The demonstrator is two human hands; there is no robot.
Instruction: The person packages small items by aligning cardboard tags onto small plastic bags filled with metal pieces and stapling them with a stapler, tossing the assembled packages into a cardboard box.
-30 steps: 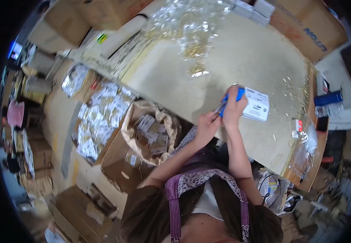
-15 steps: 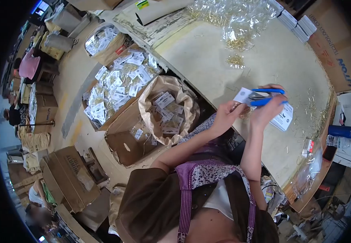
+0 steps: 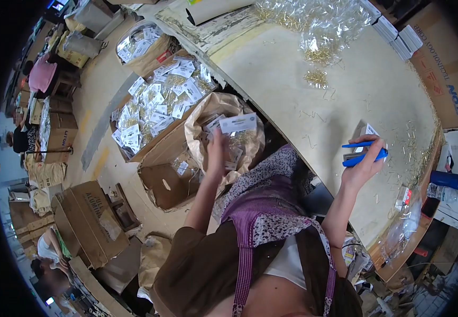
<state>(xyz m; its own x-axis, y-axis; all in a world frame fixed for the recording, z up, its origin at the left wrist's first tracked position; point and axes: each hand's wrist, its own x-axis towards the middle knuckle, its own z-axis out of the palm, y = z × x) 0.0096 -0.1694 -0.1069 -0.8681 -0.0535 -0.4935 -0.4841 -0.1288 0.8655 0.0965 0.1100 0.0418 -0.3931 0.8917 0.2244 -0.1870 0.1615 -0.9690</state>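
My left hand is over the open paper sack, its fingers near a white-labelled packet at the sack's mouth; whether it still grips that packet is unclear. More labelled packets lie inside the sack. Above the pale table, my right hand is closed around a blue-handled stapler-like tool. Part of a white card stack shows just behind this hand. Small golden wire pieces lie in a pile farther back.
A box heaped with packets stands left of the sack. Clear bags and card stacks are at the table's back. A blue cylinder lies at the right. Other people are at the far left.
My left hand has moved left from the tool to the sack, and a card packet is now there. My right hand keeps the blue-handled tool and has shifted slightly right.
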